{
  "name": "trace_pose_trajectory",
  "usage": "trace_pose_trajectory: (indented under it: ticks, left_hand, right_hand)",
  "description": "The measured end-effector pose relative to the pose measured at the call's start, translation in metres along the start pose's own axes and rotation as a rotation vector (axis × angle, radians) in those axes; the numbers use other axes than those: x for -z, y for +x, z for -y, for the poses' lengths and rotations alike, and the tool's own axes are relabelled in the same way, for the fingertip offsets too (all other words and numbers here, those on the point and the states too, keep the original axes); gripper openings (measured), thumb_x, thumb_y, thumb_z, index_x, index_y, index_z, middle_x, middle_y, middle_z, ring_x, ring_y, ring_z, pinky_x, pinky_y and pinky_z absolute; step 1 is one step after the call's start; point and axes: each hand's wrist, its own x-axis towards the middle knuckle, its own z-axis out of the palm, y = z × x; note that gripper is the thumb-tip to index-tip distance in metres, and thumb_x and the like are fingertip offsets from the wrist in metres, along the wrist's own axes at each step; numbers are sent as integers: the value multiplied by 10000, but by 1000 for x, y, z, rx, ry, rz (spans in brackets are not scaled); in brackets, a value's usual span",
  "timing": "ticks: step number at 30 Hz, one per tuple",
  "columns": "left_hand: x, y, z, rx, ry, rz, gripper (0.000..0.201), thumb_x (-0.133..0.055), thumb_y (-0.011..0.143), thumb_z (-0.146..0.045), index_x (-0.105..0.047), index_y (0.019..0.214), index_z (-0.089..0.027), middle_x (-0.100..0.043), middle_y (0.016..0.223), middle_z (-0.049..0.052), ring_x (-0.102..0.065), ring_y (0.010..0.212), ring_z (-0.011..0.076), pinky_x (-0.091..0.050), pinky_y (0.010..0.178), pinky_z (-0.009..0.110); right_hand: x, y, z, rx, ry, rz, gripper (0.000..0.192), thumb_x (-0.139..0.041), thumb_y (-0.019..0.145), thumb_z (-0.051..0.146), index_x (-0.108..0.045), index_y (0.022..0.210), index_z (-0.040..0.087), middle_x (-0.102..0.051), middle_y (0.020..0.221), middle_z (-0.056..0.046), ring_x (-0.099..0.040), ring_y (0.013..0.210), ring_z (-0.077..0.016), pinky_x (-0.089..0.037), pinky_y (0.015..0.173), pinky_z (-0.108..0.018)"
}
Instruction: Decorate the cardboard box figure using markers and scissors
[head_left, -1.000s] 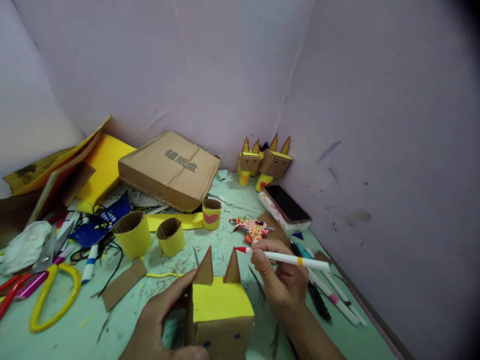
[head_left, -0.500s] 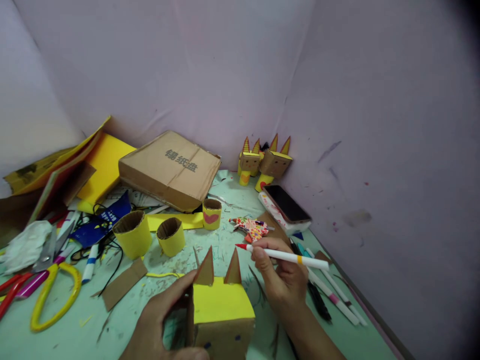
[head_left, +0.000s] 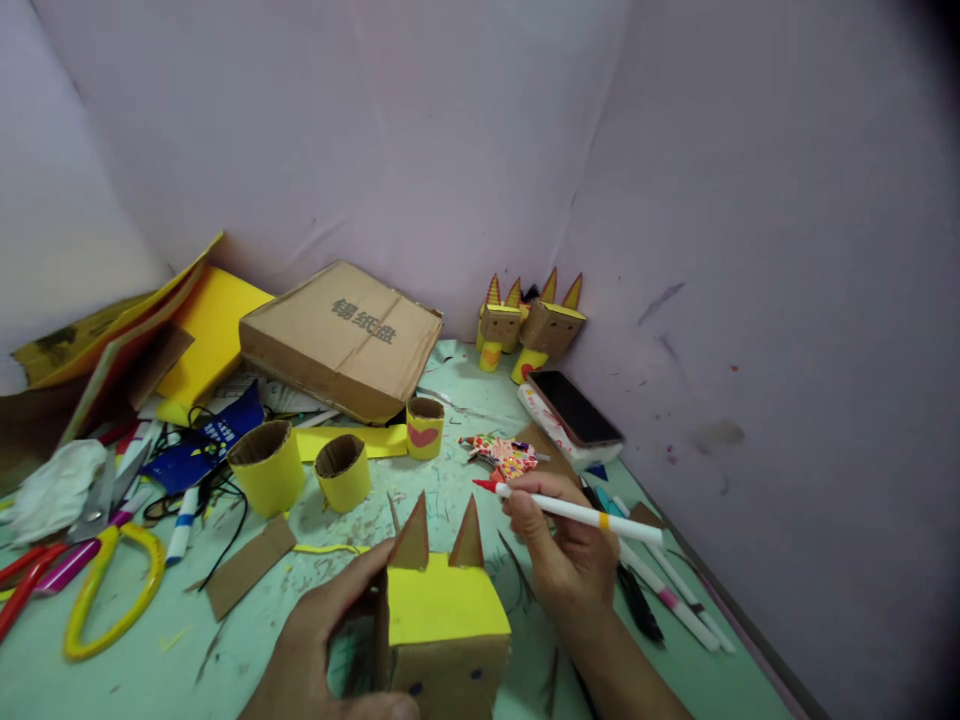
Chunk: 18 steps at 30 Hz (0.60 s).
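Change: red tip of the marker point(head_left: 577, 513) raised slightly and drawn a touch right since a second ago — otherwise little shifted.
Right hand point(head_left: 568, 560): lower centre-right of the frame, fingers closed round the marker's white barrel, tip pointing left toward the ears.
Left hand point(head_left: 330, 645): bottom centre-left, wrapped on the left side of the cardboard box head point(head_left: 444, 630), thumb along its front edge — firm hold, fingers partly hidden behind the box.
Box head: bottom centre, resting on the green table point(head_left: 225, 650), yellow paper on top, two brown triangular ears point(head_left: 439, 535) standing upright at the rear edge.
Handling: probably light, hollow and easily crushed; ears thin and likely only glued, so best left alone. Best gripped by the stiff side walls, low down, as now.
Marker: light, smooth, slim; pinch near the tip for control.
Nearby: yellow paper rolls point(head_left: 300, 470) at centre-left, yellow-handled scissors point(head_left: 112, 590) at lower left, flat cardboard box point(head_left: 341, 335) at upper centre, two finished figures point(head_left: 529, 325) by the back wall, phone point(head_left: 574, 407) at right, spare pens point(head_left: 667, 595) beside the right wrist.
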Motion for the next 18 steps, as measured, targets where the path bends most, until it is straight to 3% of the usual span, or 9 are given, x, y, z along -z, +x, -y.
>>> trace_pose_trajectory:
  ticks: [6,11,18]
  left_hand:
    - [1,-1,-1,28,-33,-25,908,-841,491,-665,-651,1288,-274,-668,1329,56,-592,1215,361,-475,1046,380]
    - [1,-1,-2,37,-22,-14,912,-843,481,-659,-653,1287,-279,-686,1298,64,-590,1209,377,-455,1064,421]
    - [-1,0,-2,19,-55,-2,926,-812,513,-692,-637,1313,-258,-657,1342,67,-551,1257,386,-451,1068,395]
  right_hand:
    - [1,-3,-1,-10,81,-7,86,-599,906,226,-663,854,249,-612,665,35,-539,536,-101,-429,481,-184]
    - [-1,0,2,48,-11,24,95,-618,884,196,-671,819,241,-629,636,41,-556,529,-103,-449,495,-187]
    - [0,-1,3,14,45,-33,82,-609,887,207,-669,850,250,-632,658,44,-554,522,-93,-447,479,-171]
